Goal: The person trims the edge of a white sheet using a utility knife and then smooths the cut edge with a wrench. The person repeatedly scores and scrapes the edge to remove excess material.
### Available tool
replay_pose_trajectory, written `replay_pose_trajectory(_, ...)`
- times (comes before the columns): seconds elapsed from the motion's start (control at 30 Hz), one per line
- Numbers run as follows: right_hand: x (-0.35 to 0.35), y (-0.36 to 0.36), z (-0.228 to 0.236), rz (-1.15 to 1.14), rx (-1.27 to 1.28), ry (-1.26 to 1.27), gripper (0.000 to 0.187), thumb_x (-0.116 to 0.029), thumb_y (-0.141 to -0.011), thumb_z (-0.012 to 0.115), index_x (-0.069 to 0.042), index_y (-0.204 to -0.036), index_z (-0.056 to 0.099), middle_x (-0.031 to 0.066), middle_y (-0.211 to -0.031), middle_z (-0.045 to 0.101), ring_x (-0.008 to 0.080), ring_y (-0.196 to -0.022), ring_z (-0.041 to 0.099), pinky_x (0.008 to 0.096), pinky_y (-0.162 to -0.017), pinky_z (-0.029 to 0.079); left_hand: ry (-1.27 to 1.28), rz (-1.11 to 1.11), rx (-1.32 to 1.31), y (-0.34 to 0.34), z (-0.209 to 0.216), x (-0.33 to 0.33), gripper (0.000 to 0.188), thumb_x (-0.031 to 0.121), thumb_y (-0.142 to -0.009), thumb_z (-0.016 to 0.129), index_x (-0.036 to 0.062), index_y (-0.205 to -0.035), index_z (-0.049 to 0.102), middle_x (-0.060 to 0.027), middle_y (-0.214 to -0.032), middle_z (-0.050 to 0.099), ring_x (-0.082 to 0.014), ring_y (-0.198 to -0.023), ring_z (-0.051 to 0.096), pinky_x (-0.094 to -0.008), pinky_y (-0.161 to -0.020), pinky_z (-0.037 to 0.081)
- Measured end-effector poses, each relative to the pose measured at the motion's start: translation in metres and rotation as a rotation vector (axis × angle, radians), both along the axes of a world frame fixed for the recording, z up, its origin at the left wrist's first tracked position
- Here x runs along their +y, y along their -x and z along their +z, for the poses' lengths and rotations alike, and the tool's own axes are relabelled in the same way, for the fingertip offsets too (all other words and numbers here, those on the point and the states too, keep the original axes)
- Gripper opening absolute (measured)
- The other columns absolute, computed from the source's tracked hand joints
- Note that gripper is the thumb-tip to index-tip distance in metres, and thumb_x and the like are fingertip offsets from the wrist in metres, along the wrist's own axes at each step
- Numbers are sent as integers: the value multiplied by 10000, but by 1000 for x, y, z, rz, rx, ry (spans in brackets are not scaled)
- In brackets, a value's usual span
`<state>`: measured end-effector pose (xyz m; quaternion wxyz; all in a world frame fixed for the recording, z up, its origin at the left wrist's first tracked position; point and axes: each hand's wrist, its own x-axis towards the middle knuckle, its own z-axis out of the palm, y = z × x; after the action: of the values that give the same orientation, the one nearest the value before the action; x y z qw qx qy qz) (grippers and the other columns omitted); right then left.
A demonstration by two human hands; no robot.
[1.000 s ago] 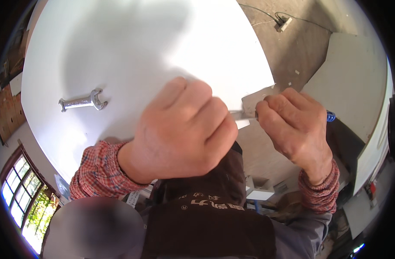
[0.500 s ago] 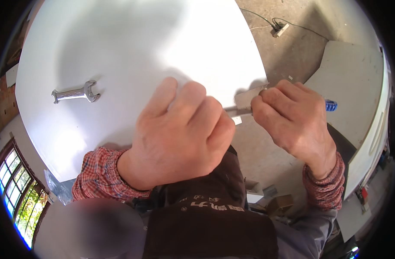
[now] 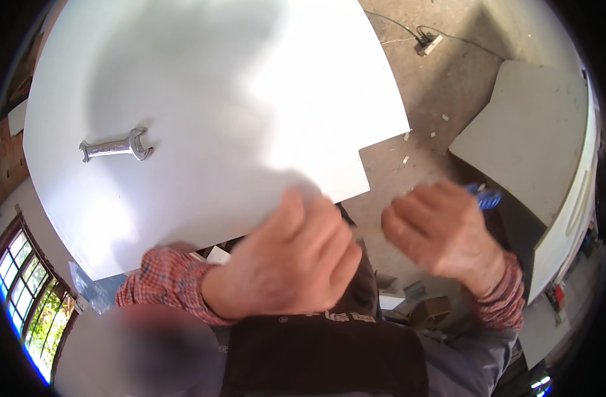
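My left hand (image 3: 283, 258) is closed, its curled fingers held up close over the near edge of the white panel (image 3: 203, 192). Whatever it grips, if anything, is hidden. Off the panel's right side, my right hand (image 3: 435, 228) is closed too and blurred by motion. The blue end of a handle (image 3: 486, 197) sticks out behind it; the rest of that tool is hidden by my fingers. On the panel's left part lies a silver double open-end wrench (image 3: 116, 145), apart from both hands.
A power strip (image 3: 430, 44) with cables lies on the concrete floor at the far right. Nearer stands a grey-white board (image 3: 528, 139) on the right. An open cardboard box (image 3: 430, 311) sits below my right hand. A barred window (image 3: 31, 291) is at the left.
Both hands have dropped toward me, off the panel's right corner. The thin grey bar between them no longer shows. The blue handle end moved down with my right hand. The wrench stayed put.
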<state>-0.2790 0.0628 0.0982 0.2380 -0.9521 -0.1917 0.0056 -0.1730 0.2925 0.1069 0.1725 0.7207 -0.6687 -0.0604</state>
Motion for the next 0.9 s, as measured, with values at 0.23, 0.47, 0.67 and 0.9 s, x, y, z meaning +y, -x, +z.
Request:
replay_pose_trajectory(0.23,17,43,-10,-189,265,-399,148,-51,-787,782,-21,-882,672,56,-767,615,233,-670,632,353,-577,502,110,199,154,7,8,31,377,185,-707,773,-11,-1019,692,-161,-1000,652,-377,-1006,654,-502,-864,546)
replay_pose_trajectory(0.47,11,73,-16,-759,341,-812,108,-44,-975,676,47,-920,693,113,-832,688,205,-681,631,304,-629,486,-194,326,65,-26,-9,6,902,330,-726,831,-121,-1445,524,-292,-1582,429,-510,-1527,327,-678,-1213,270)
replay_pose_trajectory(0.67,12,84,-13,-1151,298,-1029,220,-151,-1048,630,38,-972,715,79,-870,717,130,-748,642,271,-687,495,-55,-302,159,31,-27,-5,421,291,-884,719,-11,-1177,714,-190,-1347,666,-399,-1339,598,-576,-1160,446)
replay_pose_trajectory(0.9,12,87,-21,-1225,274,-1110,239,-172,-1064,626,24,-955,706,79,-874,719,124,-745,642,271,-690,498,4,191,156,-15,-4,0,564,314,-896,717,-60,-1310,636,-234,-1438,585,-489,-1411,496,-649,-1188,333)
